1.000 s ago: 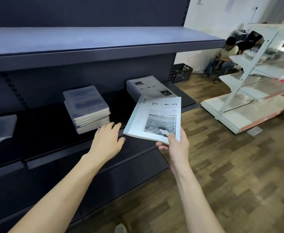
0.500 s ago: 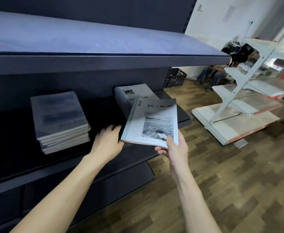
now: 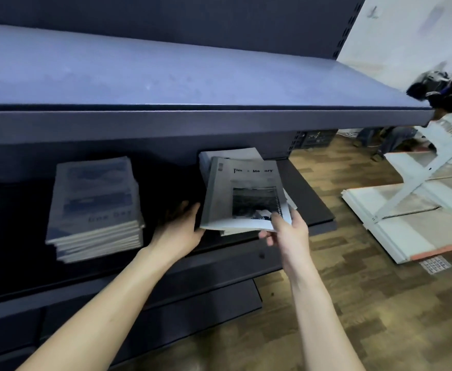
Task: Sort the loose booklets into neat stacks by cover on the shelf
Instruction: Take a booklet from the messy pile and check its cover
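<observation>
A white booklet [image 3: 242,194] with a black-and-white photo on its cover lies over the right-hand stack [image 3: 230,153] of same-cover booklets on the dark lower shelf [image 3: 313,199]. My right hand [image 3: 286,230] pinches its near right corner, thumb on top. With straight fingers, my left hand [image 3: 183,226] touches the booklet's left edge. A neat stack of blue-grey booklets [image 3: 96,207] sits further left on the same shelf.
The upper shelf [image 3: 166,76] juts out above the booklets. White shelf parts [image 3: 412,207] lie on the wooden floor at the right. A person [image 3: 439,89] sits by the far wall, near a black crate [image 3: 318,137].
My right hand has carried the white booklet forward onto the right-hand stack. My left hand moved right to the booklet's left edge. The view shifted closer to the shelf.
</observation>
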Demonstrator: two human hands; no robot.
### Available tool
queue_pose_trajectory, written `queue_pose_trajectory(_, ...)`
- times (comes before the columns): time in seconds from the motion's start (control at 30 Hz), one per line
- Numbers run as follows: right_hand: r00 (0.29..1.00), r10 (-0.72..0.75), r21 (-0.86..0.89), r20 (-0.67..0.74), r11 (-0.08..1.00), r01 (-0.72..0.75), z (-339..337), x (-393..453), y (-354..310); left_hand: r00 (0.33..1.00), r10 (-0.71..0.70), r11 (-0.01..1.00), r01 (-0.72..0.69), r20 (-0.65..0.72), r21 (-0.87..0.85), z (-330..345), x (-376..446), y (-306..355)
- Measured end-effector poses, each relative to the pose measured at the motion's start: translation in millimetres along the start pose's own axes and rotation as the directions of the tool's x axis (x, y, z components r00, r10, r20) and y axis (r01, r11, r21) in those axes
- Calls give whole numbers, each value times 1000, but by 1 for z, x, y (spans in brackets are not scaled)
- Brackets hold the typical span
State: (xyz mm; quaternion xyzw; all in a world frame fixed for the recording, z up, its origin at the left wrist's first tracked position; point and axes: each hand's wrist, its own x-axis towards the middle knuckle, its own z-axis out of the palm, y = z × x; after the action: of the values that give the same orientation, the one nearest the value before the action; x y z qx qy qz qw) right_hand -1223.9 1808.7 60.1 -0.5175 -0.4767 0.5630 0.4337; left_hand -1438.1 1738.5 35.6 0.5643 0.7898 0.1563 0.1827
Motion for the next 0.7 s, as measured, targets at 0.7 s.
queue_pose_trajectory(0.7, 912, -357, -740, 201, 555, 380, -39, 137, 22, 941, -307, 943, 321, -144, 86, 15, 33, 77)
